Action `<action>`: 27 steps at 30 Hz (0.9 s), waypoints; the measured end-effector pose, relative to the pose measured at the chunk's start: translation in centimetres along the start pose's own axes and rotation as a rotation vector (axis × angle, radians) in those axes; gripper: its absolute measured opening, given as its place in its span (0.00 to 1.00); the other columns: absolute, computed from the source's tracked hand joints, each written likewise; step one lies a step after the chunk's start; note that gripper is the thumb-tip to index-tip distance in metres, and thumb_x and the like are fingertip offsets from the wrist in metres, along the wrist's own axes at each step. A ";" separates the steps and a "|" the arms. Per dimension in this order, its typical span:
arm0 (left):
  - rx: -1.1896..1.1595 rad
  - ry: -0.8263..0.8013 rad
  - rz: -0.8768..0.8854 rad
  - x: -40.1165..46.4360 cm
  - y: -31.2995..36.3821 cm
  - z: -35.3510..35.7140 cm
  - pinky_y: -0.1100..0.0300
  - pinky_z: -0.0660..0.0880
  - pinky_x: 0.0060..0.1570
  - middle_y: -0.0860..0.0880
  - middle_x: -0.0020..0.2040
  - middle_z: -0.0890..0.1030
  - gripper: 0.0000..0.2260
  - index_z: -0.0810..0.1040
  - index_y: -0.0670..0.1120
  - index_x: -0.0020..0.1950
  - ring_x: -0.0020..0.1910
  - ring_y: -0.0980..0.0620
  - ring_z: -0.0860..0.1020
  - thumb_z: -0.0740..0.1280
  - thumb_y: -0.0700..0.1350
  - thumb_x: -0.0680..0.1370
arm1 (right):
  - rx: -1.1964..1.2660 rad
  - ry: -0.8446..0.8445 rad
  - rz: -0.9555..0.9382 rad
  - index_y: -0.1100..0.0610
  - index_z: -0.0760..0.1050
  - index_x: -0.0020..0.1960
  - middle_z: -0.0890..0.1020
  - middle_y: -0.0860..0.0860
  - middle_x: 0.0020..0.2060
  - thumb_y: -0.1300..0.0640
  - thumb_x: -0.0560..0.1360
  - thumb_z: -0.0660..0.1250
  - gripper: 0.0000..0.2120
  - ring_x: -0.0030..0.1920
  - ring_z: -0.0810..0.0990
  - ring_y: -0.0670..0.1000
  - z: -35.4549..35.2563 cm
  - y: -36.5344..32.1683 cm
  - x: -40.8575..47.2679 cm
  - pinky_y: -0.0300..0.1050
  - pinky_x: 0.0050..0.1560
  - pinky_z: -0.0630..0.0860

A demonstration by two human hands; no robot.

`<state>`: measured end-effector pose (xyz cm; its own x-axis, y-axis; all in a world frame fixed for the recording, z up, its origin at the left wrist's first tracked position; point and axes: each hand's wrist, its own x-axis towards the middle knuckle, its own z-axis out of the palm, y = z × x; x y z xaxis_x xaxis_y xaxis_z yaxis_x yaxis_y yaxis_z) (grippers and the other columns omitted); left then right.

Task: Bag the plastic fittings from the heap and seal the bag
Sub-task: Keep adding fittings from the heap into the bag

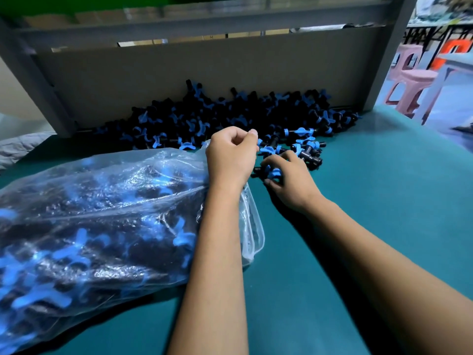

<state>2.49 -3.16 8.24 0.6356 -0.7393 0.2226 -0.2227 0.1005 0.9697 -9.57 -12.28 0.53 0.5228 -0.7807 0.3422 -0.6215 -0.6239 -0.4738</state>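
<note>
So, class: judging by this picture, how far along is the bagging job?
Well along, not finished. Done: the clear bag already bulges with fittings. In hand: the left hand holds the bag's mouth while the right hand grips fittings at the edge of the heap. Left: a large heap remains, and the bag is still unsealed.

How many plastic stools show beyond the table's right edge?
2 visible: a pink stool nearest the shelf post, and an orange stool behind it, partly hidden. More may sit out of frame.

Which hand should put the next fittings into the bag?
Probably the right hand: it already grips fittings at the heap's near edge, while the left hand pinches the bag mouth beside it.
</note>
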 end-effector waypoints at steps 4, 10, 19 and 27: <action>0.140 -0.128 0.034 -0.1 -0.3 0.0 0.53 0.81 0.48 0.48 0.38 0.84 0.04 0.83 0.46 0.41 0.39 0.50 0.81 0.72 0.39 0.75 | 0.219 0.196 0.011 0.52 0.80 0.57 0.83 0.48 0.49 0.56 0.78 0.69 0.08 0.49 0.80 0.49 -1.5 0.6 -2.4 0.38 0.52 0.74; 0.368 -0.321 -0.034 -0.6 -0.7 0.4 0.61 0.76 0.43 0.50 0.45 0.82 0.08 0.83 0.53 0.54 0.43 0.50 0.82 0.76 0.50 0.76 | 0.883 0.202 0.185 0.51 0.80 0.44 0.80 0.43 0.33 0.53 0.85 0.59 0.15 0.34 0.77 0.43 -2.8 0.7 -4.1 0.42 0.38 0.73; 0.315 -0.473 -0.048 -0.8 -1.0 0.0 0.46 0.80 0.57 0.38 0.48 0.86 0.09 0.85 0.49 0.50 0.43 0.41 0.85 0.80 0.47 0.72 | 1.137 -0.023 0.158 0.52 0.79 0.44 0.72 0.50 0.30 0.48 0.78 0.69 0.08 0.27 0.63 0.47 -3.3 0.5 -3.8 0.38 0.26 0.58; 0.214 -0.335 -0.092 -0.6 -1.6 0.0 0.60 0.78 0.43 0.43 0.40 0.86 0.10 0.85 0.42 0.49 0.33 0.52 0.83 0.81 0.42 0.72 | 1.482 0.105 0.297 0.61 0.80 0.51 0.85 0.55 0.42 0.67 0.76 0.70 0.05 0.39 0.85 0.50 -4.0 0.7 -4.1 0.36 0.37 0.80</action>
<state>2.44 -2.85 6.58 0.3920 -0.9182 0.0566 -0.3477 -0.0909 0.9332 -14.51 -9.63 2.03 0.4055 -0.9069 0.1147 0.4711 0.0998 -0.8764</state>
